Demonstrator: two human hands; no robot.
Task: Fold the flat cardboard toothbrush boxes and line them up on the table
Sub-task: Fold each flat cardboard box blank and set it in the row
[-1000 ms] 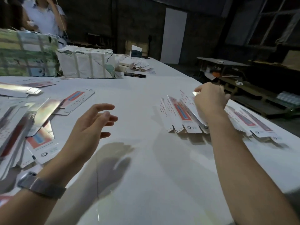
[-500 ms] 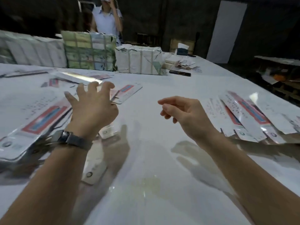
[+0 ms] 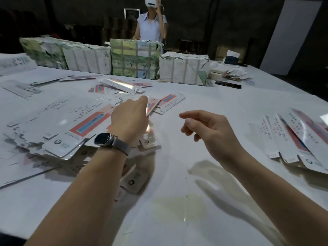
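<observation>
Left hand [image 3: 130,118] has swung onto the flat boxes [image 3: 58,125] heaped at the table's [image 3: 177,201] left edge, fingers hidden so I can't tell its grip, while the right hand [image 3: 207,132], loosely curled and empty, has left the folded row [image 3: 292,139] at the right edge: next box coming.

The left hand [image 3: 130,118] has reached down onto the flat boxes [image 3: 74,121]; the right hand [image 3: 211,132] has drifted leftward.

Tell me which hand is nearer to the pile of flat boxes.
Left. The left hand reaches over the pile of flat boxes; the right hand hangs above bare table, apart from it.
</observation>
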